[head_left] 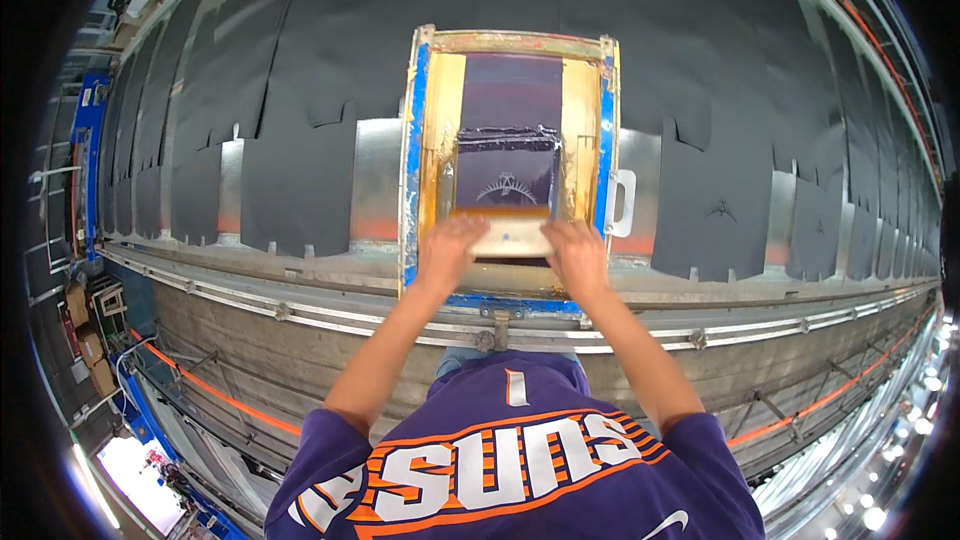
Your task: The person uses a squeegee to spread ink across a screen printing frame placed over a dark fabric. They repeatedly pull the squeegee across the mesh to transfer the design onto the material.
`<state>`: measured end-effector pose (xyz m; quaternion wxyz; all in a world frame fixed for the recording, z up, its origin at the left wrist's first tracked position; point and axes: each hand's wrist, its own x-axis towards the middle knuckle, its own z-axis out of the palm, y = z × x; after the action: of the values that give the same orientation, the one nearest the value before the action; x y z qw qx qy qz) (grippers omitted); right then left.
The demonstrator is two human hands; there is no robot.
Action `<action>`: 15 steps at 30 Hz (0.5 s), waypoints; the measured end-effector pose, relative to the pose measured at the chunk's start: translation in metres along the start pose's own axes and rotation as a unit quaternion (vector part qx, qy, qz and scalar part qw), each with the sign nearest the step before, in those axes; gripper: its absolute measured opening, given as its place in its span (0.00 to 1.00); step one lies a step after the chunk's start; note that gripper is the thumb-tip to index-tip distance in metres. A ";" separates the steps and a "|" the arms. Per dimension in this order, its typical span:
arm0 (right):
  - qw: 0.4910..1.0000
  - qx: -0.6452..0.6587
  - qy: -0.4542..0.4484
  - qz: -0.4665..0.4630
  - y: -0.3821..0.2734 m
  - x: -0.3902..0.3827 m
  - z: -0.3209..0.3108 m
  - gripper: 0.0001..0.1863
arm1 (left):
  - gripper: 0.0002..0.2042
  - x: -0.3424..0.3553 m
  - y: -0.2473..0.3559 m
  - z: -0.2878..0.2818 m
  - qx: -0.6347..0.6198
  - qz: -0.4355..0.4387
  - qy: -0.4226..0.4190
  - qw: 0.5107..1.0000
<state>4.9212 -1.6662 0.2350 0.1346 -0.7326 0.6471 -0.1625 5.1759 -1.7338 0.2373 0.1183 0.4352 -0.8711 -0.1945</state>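
Observation:
Both of my hands grip a squeegee with a pale handle (pixel 510 238) and an amber blade, one at each end. My left hand (pixel 450 250) is closed round its left end, my right hand (pixel 577 256) round its right end. The squeegee lies across the near part of a screen printing frame (pixel 607 130) with blue-taped sides. Beyond the blade, a light winged motif (pixel 510 188) shows on the dark mesh. A ridge of glossy dark ink (pixel 508 137) crosses the mesh farther away. The fabric beneath the screen is hidden.
Black fabric panels (pixel 298 195) lie in rows along the long table on both sides; a panel to the right (pixel 710 200) bears a small dark motif. A white handle (pixel 623 203) juts from the frame's right side. Metal rails (pixel 300 315) run along the near table edge.

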 end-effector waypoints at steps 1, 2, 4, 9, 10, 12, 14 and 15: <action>1.000 0.003 -0.012 -0.001 -0.008 -0.006 -0.007 0.21 | 0.23 -0.005 0.003 -0.005 -0.009 -0.004 0.001 1.000; 1.000 0.006 -0.024 -0.001 -0.011 -0.006 -0.013 0.21 | 0.23 -0.006 0.004 -0.009 -0.018 -0.007 0.000 1.000; 1.000 -0.001 0.018 -0.016 0.000 0.029 -0.024 0.21 | 0.22 0.028 -0.007 -0.022 -0.057 -0.028 0.001 0.998; 0.996 0.030 0.064 -0.049 0.037 0.131 -0.048 0.18 | 0.19 0.132 -0.032 -0.052 -0.052 -0.043 -0.017 0.998; 0.996 0.039 0.069 -0.047 0.039 0.128 -0.040 0.19 | 0.19 0.137 -0.035 -0.048 -0.036 -0.036 -0.002 0.999; 0.994 0.061 0.081 -0.038 0.039 0.109 -0.017 0.20 | 0.20 0.112 -0.027 -0.033 -0.017 -0.016 0.032 0.999; 0.997 0.071 0.031 -0.008 0.023 0.055 -0.001 0.23 | 0.21 0.060 -0.019 -0.013 0.002 -0.009 0.015 1.000; 0.997 0.074 0.000 0.017 0.019 0.026 0.006 0.23 | 0.22 0.036 -0.008 -0.003 0.021 -0.001 0.011 1.000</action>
<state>4.9099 -1.6946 0.2232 0.1915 -0.7093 0.6459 -0.2072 5.1616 -1.7675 0.2373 0.1187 0.4409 -0.8730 -0.1714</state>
